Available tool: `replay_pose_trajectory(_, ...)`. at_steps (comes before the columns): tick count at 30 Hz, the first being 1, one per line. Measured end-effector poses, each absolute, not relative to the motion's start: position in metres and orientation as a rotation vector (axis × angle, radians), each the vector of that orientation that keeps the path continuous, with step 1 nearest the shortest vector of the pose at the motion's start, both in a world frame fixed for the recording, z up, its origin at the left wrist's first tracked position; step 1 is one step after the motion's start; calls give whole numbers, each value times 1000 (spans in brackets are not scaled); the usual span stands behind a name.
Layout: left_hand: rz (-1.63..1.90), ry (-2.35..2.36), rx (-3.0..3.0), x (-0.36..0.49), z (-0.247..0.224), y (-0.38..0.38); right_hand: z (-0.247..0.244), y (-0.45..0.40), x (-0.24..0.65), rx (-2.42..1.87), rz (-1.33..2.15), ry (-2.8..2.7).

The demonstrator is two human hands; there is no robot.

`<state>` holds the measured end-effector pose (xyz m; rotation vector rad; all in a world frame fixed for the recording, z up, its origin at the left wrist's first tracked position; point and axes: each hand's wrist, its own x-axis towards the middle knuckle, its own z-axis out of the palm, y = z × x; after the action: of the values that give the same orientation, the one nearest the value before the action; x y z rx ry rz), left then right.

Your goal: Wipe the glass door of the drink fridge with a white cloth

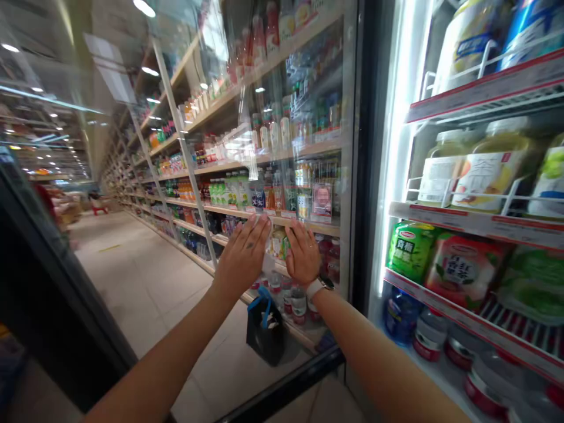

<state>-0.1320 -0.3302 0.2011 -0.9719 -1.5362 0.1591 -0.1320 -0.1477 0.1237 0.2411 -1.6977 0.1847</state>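
Observation:
Both hands are raised side by side against a glass door in the middle of the view. My left hand (245, 252) lies flat with its fingers stretched upward, its fingertips beside a pale, see-through piece of material (268, 262) that may be tissue or film. My right hand (303, 252) rests just to the right with its fingers spread, and a watch (325, 283) sits on that wrist. The glass door (304, 76) has a dark frame and stands open beside the lit fridge. A small gap separates the two hands.
Lit fridge shelves (467, 217) with bottles and drink packs fill the right side. Behind the glass, long shelves of drinks run back along an aisle floor (145, 282). A dark bag (265, 338) with blue handles stands low in the centre.

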Motion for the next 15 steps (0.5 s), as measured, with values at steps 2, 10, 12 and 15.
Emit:
replay_pose_trajectory(2, 182, -1569, -987, -132, 194, -330, 124, -148, -132, 249, 193, -1687)
replay_pose_trajectory(10, 238, -1596, -1041, -130, 145, -316, 124, -146, -131, 249, 209, -1677)
replay_pose_trajectory(12, 243, -1613, -1050, -128, 133, -315, 124, -146, -131, 260, 201, -1657)
replay_pose_trajectory(15, 237, -1625, -1051, -127, 122, -316, 124, -145, -131, 281, 183, -1648)
